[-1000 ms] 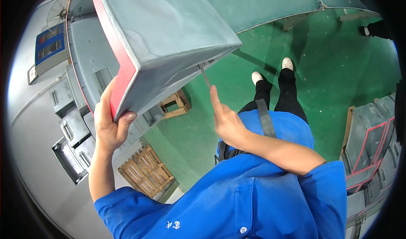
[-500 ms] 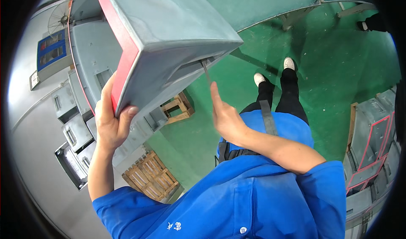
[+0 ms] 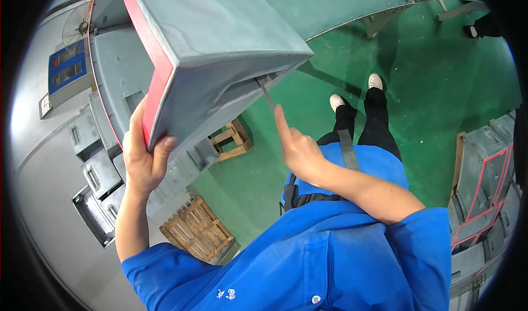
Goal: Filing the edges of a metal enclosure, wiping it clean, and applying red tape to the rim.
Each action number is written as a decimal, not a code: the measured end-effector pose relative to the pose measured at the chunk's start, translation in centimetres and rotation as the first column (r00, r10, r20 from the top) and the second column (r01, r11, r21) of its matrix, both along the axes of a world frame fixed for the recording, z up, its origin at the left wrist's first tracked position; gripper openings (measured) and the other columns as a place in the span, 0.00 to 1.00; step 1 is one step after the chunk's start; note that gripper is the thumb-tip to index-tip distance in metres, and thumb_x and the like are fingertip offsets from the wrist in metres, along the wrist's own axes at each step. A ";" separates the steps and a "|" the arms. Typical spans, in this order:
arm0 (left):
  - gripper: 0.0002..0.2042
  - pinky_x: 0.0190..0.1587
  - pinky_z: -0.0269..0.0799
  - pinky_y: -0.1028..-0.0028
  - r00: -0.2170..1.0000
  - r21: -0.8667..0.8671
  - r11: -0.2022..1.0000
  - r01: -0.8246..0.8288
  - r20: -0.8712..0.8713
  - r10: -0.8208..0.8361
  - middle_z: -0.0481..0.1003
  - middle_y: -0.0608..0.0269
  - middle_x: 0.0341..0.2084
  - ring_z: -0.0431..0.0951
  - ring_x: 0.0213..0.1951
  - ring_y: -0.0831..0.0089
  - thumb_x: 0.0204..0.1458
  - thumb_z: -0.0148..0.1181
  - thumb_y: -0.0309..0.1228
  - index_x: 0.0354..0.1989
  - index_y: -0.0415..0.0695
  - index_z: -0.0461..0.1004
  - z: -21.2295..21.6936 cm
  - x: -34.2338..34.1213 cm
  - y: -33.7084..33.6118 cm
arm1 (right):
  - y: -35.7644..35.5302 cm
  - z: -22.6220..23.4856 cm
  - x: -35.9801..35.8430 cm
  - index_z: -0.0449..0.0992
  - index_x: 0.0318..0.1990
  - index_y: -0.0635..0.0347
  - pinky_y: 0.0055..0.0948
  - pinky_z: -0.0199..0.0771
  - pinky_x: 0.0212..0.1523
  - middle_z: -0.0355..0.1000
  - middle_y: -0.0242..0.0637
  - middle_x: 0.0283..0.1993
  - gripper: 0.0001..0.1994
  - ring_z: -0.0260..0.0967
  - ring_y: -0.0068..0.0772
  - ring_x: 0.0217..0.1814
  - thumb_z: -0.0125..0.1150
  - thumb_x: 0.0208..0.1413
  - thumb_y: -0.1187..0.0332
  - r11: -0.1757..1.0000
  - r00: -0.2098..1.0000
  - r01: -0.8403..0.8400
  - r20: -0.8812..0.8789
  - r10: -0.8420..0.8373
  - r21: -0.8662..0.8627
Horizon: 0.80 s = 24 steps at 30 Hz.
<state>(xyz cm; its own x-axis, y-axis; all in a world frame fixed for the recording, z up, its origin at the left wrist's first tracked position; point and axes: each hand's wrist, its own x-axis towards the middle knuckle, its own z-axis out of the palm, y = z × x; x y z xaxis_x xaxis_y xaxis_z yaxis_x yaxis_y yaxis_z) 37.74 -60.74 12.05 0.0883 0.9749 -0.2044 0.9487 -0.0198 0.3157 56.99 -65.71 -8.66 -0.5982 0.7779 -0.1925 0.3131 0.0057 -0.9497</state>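
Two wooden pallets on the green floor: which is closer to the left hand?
The smaller pallet, just right of the left hand; the larger slatted one lies lower, by the forearm.

Green painted floor carries everything. Two wooden pallets on it: small one near grey metal housing, larger slatted one lower left. Grey metal leg stands on floor, upper right. Grey red-edged crates stacked at right edge. Person's white shoes planted on floor.

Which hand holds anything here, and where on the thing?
The left hand grips the grey, red-edged box at its lower red corner. The right hand holds nothing, its fingers pointing toward the box.
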 end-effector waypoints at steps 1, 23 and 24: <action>0.28 0.48 0.61 0.71 1.000 0.011 1.000 -0.004 -0.005 0.004 0.69 0.52 0.42 0.69 0.44 0.65 0.45 0.57 0.31 0.54 0.35 0.55 -0.1 0.1 0.1 | 0.2 0.5 0.6 0.39 0.60 0.70 0.45 0.69 0.25 0.65 0.56 0.24 0.37 0.66 0.56 0.23 0.45 0.37 0.82 1.000 1.000 -0.021 0.018 0.021 -0.023; 0.30 0.46 0.64 0.68 0.998 -0.001 1.000 0.026 -0.059 -0.026 0.67 0.48 0.45 0.71 0.43 0.59 0.41 0.61 0.33 0.52 0.33 0.58 0.2 -0.3 -0.1 | 1.7 -1.6 3.5 0.63 0.46 0.63 0.34 0.62 0.25 0.62 0.48 0.19 0.12 0.64 0.44 0.22 0.41 0.56 0.71 0.891 0.968 0.089 -0.173 -0.183 -0.445; 0.30 0.46 0.64 0.68 0.998 0.000 1.000 0.023 -0.061 -0.023 0.67 0.48 0.45 0.71 0.43 0.59 0.41 0.61 0.34 0.52 0.33 0.58 0.2 -0.3 -0.1 | 1.9 -1.7 3.3 0.63 0.46 0.63 0.35 0.62 0.25 0.63 0.48 0.19 0.12 0.64 0.45 0.22 0.41 0.56 0.71 0.888 0.970 0.096 -0.157 -0.184 -0.449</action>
<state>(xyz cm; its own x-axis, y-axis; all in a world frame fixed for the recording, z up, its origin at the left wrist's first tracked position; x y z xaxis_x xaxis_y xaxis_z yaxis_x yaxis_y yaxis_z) 37.48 -60.82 12.26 0.0985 0.9729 -0.2091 0.9654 -0.0424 0.2574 60.24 -63.81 -10.37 -0.5488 0.7200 -0.4247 0.0936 -0.4519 -0.8871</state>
